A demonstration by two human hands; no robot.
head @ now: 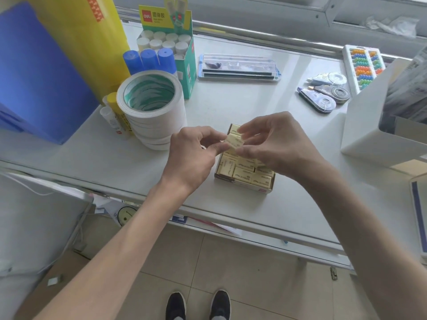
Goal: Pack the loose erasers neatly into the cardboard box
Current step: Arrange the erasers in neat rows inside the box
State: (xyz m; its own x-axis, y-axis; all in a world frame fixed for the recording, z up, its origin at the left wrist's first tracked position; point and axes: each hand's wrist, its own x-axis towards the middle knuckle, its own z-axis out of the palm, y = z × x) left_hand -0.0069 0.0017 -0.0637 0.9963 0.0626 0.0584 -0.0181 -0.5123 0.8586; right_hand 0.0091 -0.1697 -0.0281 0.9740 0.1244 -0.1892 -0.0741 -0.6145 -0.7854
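Above a nearly full cardboard box (242,185) on the table (254,100), a person's left hand (194,158) and right hand (272,146) together pinch one small wrapped eraser (234,140), likely light, firm and slick-skinned, best gripped by its short edges.

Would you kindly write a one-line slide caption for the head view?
Left hand and right hand pinch an eraser above the cardboard box of packed erasers on a white table.
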